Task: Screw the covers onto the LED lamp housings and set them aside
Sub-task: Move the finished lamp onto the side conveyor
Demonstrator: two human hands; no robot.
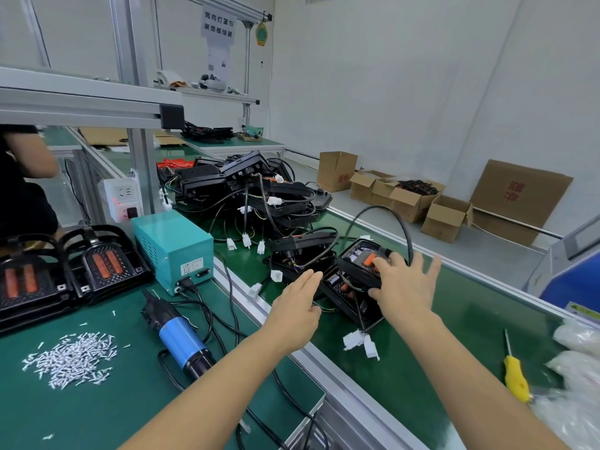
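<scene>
Hands on green desk (422, 368) | right hand (406, 287) grip spread, on black lamp housing (357, 274) | left hand (297, 306) grip straight, beside it | screwdriver (180, 336) near left

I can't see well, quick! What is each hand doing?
Left hand: open, fingers straight, reaching toward the lamp housing.
Right hand: open, fingers spread, resting on the lamp housing.

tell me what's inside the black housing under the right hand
Inside the black housing, an orange part and thin wires show. The right hand covers its near right side, so what lies there is hidden.
</scene>
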